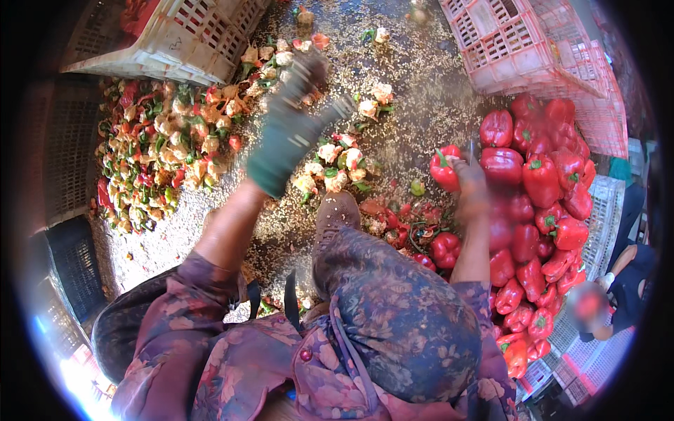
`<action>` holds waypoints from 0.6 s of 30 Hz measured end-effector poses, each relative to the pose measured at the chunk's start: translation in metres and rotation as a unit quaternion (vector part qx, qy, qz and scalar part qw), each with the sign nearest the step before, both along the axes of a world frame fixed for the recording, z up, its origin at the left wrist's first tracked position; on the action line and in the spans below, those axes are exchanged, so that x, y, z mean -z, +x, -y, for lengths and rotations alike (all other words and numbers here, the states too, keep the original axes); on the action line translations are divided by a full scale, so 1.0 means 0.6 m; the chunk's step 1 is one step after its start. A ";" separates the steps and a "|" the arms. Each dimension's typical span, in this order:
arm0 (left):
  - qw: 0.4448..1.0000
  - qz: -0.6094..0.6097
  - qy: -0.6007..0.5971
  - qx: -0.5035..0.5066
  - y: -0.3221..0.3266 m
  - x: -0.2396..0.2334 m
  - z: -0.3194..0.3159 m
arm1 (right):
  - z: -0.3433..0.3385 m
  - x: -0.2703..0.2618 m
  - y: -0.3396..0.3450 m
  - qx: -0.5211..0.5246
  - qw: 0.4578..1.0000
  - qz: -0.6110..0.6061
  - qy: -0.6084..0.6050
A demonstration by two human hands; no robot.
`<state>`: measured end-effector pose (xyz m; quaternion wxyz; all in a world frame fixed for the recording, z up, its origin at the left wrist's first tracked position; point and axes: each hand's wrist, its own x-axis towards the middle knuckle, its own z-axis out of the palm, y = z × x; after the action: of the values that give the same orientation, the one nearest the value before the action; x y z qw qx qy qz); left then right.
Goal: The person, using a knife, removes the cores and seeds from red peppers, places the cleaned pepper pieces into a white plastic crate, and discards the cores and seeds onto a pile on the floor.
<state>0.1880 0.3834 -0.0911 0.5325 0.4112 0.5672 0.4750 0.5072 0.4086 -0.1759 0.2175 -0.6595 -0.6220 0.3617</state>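
Note:
My left hand (pixel 284 131), in a green knit glove with dark fingers, is blurred over the seed-strewn floor, fingers apart and nothing visible in it. Cut-out bell pepper cores (pixel 337 160) with pale seed clusters and green stems lie just beside it. At the right, my bare right hand (pixel 470 181) grips a red bell pepper (pixel 444 169) with a green stem. A thin blade-like thing (pixel 472 148) sticks up by its fingers; blur hides its handle. Close to that hand is a large heap of whole red bell peppers (pixel 539 176).
Plastic crates (pixel 210 39) stand at the upper left, with more crates (pixel 513 44) at the upper right. A broad pile of cores (pixel 168 137) covers the left floor. My shoe (pixel 337 213) is between the cores and red pepper scraps (pixel 403 218). Another person (pixel 624 289) is at the far right.

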 end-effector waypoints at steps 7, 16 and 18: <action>0.986 -0.130 0.105 0.024 0.108 0.149 0.060 | 0.049 -0.091 -0.204 -0.014 0.935 -0.313 -0.167; 0.974 -0.075 0.190 -0.101 -0.031 0.094 0.025 | 0.023 -0.133 -0.252 -0.151 0.947 -0.241 -0.147; 0.964 -0.103 0.217 -0.112 -0.028 0.095 0.026 | 0.016 -0.170 -0.265 -0.154 0.927 -0.233 -0.249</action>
<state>0.1715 0.3677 -0.1480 0.3132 0.4972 0.5448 0.5982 0.3485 0.3991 -0.0739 0.1270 -0.4855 -0.5377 0.6775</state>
